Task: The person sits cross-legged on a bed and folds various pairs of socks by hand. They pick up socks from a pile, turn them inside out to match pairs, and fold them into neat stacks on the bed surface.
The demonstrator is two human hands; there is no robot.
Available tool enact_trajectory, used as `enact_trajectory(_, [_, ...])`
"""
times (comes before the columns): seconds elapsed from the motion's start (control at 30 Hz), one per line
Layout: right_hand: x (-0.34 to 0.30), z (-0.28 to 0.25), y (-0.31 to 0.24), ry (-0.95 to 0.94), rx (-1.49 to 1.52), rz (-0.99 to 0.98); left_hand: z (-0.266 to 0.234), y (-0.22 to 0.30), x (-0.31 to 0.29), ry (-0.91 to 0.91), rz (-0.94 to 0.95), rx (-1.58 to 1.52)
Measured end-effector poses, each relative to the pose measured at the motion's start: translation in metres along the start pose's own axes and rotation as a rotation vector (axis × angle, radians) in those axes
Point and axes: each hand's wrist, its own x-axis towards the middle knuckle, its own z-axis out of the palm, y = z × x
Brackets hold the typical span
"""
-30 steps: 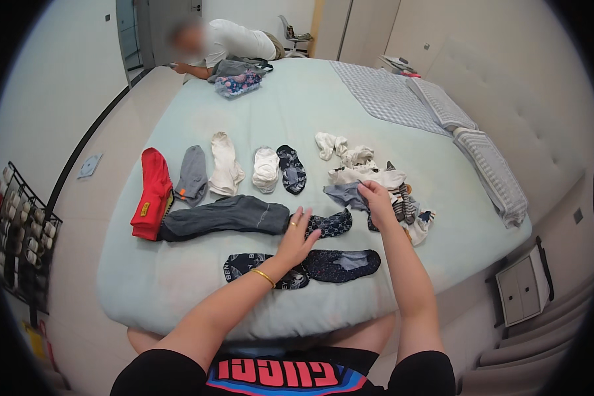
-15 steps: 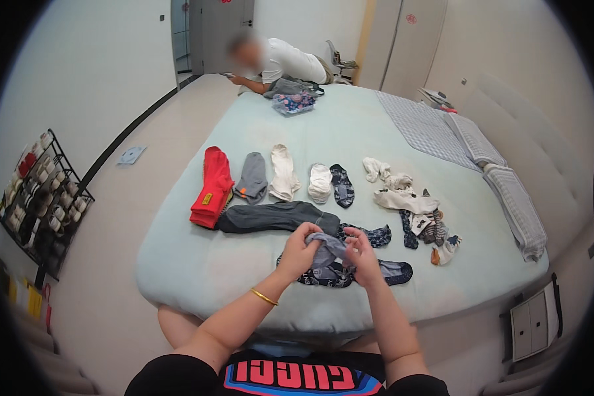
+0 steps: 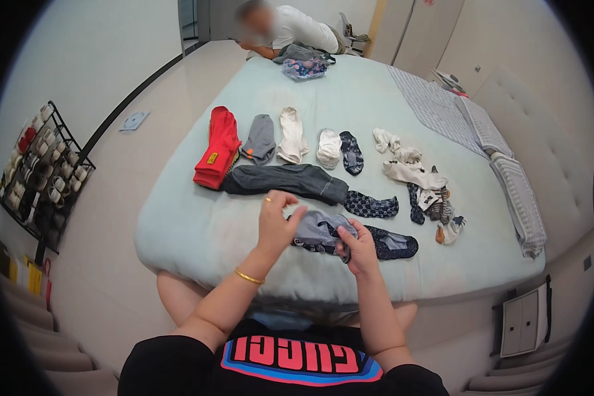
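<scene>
A grey sock (image 3: 320, 226) with a dark patterned part is spread between my hands, over the near side of the bed. My right hand (image 3: 358, 247) pinches its right end, thumb on top. My left hand (image 3: 277, 221) is at its left end, fingers curled and thumb against the fabric; part of its grip is hidden. Beneath lies a dark patterned sock, partly covered, with a dark low-cut sock (image 3: 393, 243) to the right. Just beyond are a long dark grey sock (image 3: 287, 183) and a black patterned sock (image 3: 371, 204).
Red socks (image 3: 216, 148), a grey pair (image 3: 259, 140), white socks (image 3: 292, 135), white ankle socks (image 3: 328, 148) and a dark patterned pair (image 3: 352, 153) form a row. A loose sock pile (image 3: 419, 178) lies right. A person (image 3: 303, 30) leans on the bed's far end. A shoe rack (image 3: 46, 175) stands left.
My view has tilted down, so the bed sits higher. My left hand has moved left along the grey sock, and the sock is spread wider. My right hand now pinches its right end.
</scene>
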Motion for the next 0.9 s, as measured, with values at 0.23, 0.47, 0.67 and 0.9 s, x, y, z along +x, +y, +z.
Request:
enact_trajectory(0.23, [0.005,0.002,0.029,-0.073,-0.246,-0.301,0.016,-0.009,-0.027,-0.332,-0.327,-0.356])
enact_trajectory(0.47, [-0.012,0.020,0.028,-0.070,-0.415,-0.321,0.022,-0.017,-0.025,-0.227,-0.651,-0.739])
enact_trajectory(0.67, [-0.007,0.017,0.033,0.109,-0.493,-0.391,0.020,-0.005,-0.019,0.047,-0.869,-1.083])
enact_trajectory(0.9, [-0.003,0.019,0.027,0.193,-1.107,-0.673,0.014,-0.012,-0.019,-0.107,-0.843,-0.976])
